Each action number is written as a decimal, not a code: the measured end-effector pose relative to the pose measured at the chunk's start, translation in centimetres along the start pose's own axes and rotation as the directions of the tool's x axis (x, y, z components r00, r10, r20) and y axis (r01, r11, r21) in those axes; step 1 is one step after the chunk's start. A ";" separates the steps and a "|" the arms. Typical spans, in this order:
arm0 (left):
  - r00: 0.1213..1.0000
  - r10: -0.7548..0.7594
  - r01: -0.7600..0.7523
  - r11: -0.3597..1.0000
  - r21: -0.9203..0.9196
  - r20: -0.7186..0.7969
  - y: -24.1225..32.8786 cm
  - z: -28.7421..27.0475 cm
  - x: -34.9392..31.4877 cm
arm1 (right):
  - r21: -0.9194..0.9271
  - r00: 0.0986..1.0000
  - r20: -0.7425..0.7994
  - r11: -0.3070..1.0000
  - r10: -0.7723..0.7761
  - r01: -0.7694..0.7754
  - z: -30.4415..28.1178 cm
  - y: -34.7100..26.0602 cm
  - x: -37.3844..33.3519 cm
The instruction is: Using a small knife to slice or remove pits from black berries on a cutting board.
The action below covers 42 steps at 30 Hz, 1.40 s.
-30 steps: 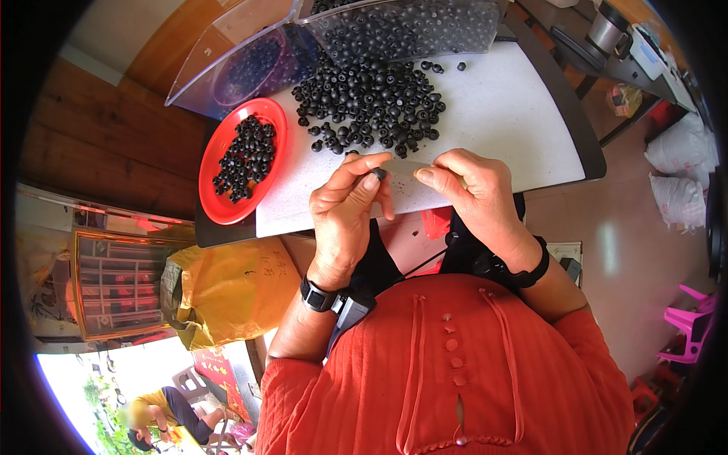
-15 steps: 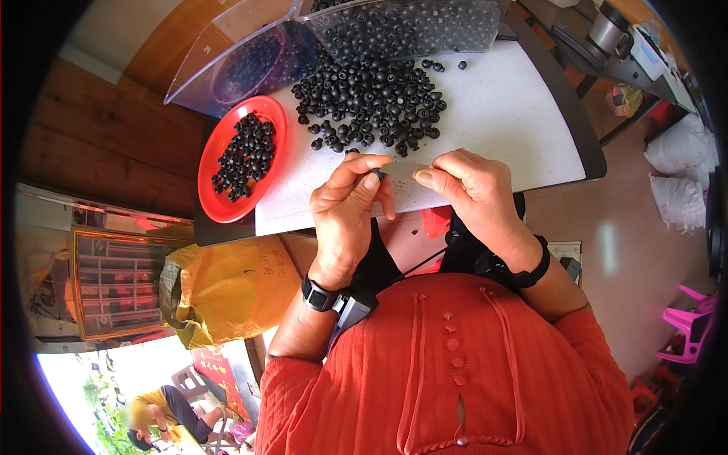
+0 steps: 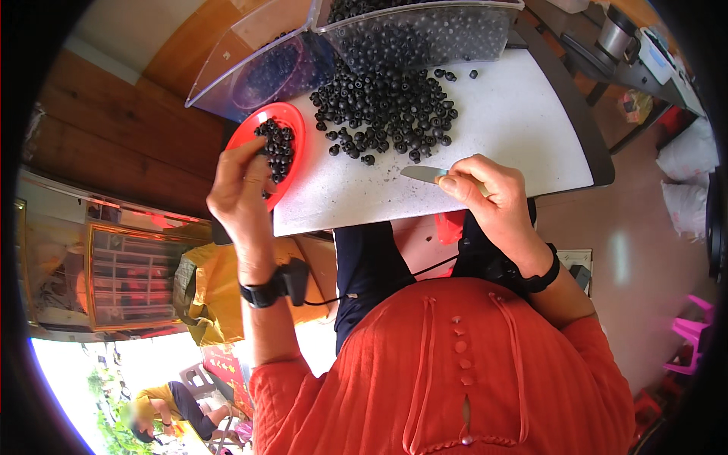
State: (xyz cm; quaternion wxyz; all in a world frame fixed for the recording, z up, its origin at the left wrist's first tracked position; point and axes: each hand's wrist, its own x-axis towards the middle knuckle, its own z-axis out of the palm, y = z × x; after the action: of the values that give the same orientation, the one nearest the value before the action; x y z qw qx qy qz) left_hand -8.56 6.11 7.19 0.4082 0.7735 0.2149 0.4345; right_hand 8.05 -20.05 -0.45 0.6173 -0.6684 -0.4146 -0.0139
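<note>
My right hand [image 3: 489,189] grips a small knife [image 3: 419,174] with a short pale blade pointing left, above the white tabletop [image 3: 341,201]. Over the near left side of a red plate [image 3: 299,144], my left hand [image 3: 244,189] has its thumb and fingers closed around a small black round part [image 3: 263,152], mostly covered by the fingers. More such black parts lie in the plate. Beyond my hands, a large heap of black round parts [image 3: 387,106], some with visible holes, spreads over the table.
A clear plastic bin [image 3: 425,45] with many more black parts stands tipped behind the heap. A yellow bag [image 3: 235,280] is at the left below the table. A metal mug [image 3: 611,34] sits on a side surface at the far right. Another person [image 3: 163,406] sits at the lower left.
My left hand has moved left from the knife to the red plate, carrying the black part. The knife stays in my right hand, its blade now apart from the left fingers.
</note>
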 end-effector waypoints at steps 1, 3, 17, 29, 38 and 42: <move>1.000 0.026 -0.025 0.996 0.087 -0.007 -0.5 -1.6 0.8 | 0.011 1.000 0.002 1.000 -0.007 0.007 -0.1 -0.4 0.2; 0.983 0.180 -0.182 0.944 0.274 0.033 -2.4 -2.7 1.5 | 0.100 0.989 0.093 0.987 0.117 -0.126 -0.6 -1.3 0.6; 0.769 0.449 -0.630 0.655 0.417 0.455 -3.1 8.2 -2.7 | 0.383 0.993 0.025 0.916 0.117 -0.117 -2.3 -0.6 0.6; 0.796 0.384 -0.586 0.683 0.436 0.467 -2.2 8.5 -4.8 | 0.120 0.996 0.084 0.993 -0.021 0.011 -1.1 -1.4 1.3; 0.880 -0.085 0.292 0.872 -0.393 0.467 -1.6 7.4 -6.0 | -0.304 0.997 0.035 0.950 -0.067 0.075 0.8 -0.5 1.0; 0.857 -0.134 0.443 0.686 -0.578 0.498 -1.2 8.4 -6.8 | -0.353 0.997 0.047 0.932 -0.068 0.080 1.0 -0.4 1.0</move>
State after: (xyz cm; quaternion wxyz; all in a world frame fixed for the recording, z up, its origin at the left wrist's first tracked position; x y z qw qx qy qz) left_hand -4.99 -1.63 0.39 0.7607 0.6008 0.0725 0.2349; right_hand 7.96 -18.73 0.14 0.4784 -0.7528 -0.4408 -0.1004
